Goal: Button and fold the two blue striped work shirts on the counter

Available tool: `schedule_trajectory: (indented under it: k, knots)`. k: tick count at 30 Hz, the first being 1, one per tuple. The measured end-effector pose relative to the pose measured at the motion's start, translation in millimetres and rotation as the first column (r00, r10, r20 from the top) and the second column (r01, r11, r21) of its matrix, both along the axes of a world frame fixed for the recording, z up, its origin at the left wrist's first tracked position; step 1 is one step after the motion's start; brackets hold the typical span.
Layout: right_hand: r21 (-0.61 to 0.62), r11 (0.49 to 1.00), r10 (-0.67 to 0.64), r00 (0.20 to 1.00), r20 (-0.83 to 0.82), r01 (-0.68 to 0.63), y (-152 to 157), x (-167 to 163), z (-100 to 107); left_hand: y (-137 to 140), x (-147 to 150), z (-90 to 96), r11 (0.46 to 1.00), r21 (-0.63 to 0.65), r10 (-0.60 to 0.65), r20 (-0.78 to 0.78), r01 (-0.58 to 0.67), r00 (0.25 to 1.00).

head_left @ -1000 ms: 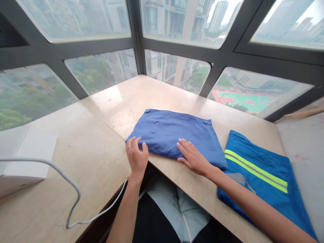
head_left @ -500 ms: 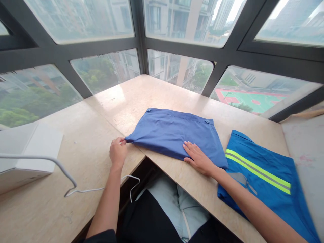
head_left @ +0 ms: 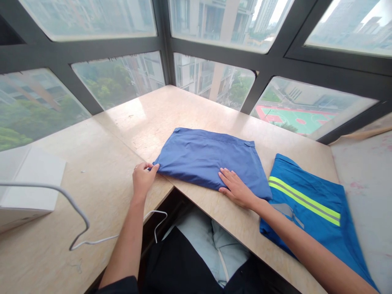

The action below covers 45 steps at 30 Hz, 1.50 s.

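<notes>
A folded blue garment (head_left: 208,157) lies on the pale tabletop, with a small buttoned tab at each end of its far edge. At its near left corner, my left hand (head_left: 145,177) pinches the cloth between thumb and fingers. My right hand (head_left: 235,188) rests flat on the near right part of the same garment, fingers stretched out and holding nothing. To the right lies a second folded garment (head_left: 309,228), brighter blue with a yellow-green and grey reflective stripe. My right forearm passes over it and hides part of it.
A white box (head_left: 33,179) stands at the left, with a white cable (head_left: 70,200) curving in front of it. The tabletop (head_left: 101,163) has an inner cut-out edge close to my body. Windows border the far side, and a pale patterned surface (head_left: 364,183) is at the right.
The view has shifted slightly, so everything sits a little further left and up. My left thumb now lies over the garment's corner. My right hand stays flat in place on the cloth.
</notes>
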State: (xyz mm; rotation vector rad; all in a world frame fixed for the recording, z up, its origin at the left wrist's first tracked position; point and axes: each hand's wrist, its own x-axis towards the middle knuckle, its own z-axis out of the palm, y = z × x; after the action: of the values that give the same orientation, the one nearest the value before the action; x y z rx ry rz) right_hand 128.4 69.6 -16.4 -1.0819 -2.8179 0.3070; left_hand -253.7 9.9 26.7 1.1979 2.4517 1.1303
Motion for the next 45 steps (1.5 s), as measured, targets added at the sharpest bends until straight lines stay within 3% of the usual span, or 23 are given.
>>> schedule_trajectory:
  k: [10,12,14,17,19,22,24,26,29,33,37,45]
  knots:
    - [0.01,1.0,0.002,1.0,-0.001,-0.002,1,2,-5,8,-18,2.2,0.956,-0.244,0.138,-0.122,-0.164,0.983]
    - [0.007,1.0,-0.001,1.0,0.0,0.001,1,2,-5,7,-14,5.3,0.952,-0.227,0.183,-0.123,-0.207,0.975]
    - [-0.004,1.0,-0.006,1.0,0.006,0.006,2,3,-5,2,-4,10.7,0.974,-0.113,0.179,-0.153,-0.197,0.972]
    - [-0.032,0.999,-0.025,1.0,0.018,0.025,2,-1,-1,-5,29,20.5,0.991,0.13,0.025,-0.265,0.01,0.964]
    - [-0.036,0.998,-0.057,0.998,0.028,0.058,0,-10,4,-6,63,23.9,0.947,0.177,-0.193,-0.35,0.267,0.917]
    - [0.03,0.995,-0.096,0.995,0.026,0.095,-6,-31,16,7,119,18.3,0.746,0.049,-0.576,-0.452,0.664,0.681]
    - [0.085,0.994,-0.068,0.998,0.013,0.067,-8,-45,22,21,147,7.3,0.645,-0.068,-0.698,-0.457,0.761,0.551]
    - [0.106,0.993,-0.054,0.998,0.026,0.051,-9,-49,23,35,158,-7.0,0.627,-0.187,-0.745,-0.43,0.757,0.511]
    - [0.076,0.994,-0.083,0.993,0.079,0.077,-8,-31,19,46,144,-27.5,0.618,-0.327,-0.774,-0.413,0.715,0.48]
    - [-0.016,0.996,-0.088,0.989,0.12,0.091,-10,19,13,39,106,-41.4,0.636,-0.347,-0.75,-0.489,0.689,0.446]
    - [-0.079,0.99,-0.101,0.986,0.135,0.113,-14,53,17,34,91,-43.2,0.644,-0.35,-0.743,-0.496,0.68,0.449]
    - [-0.132,0.989,-0.06,0.995,0.076,0.07,-26,60,29,27,77,-44.8,0.624,-0.319,-0.758,-0.469,0.713,0.453]
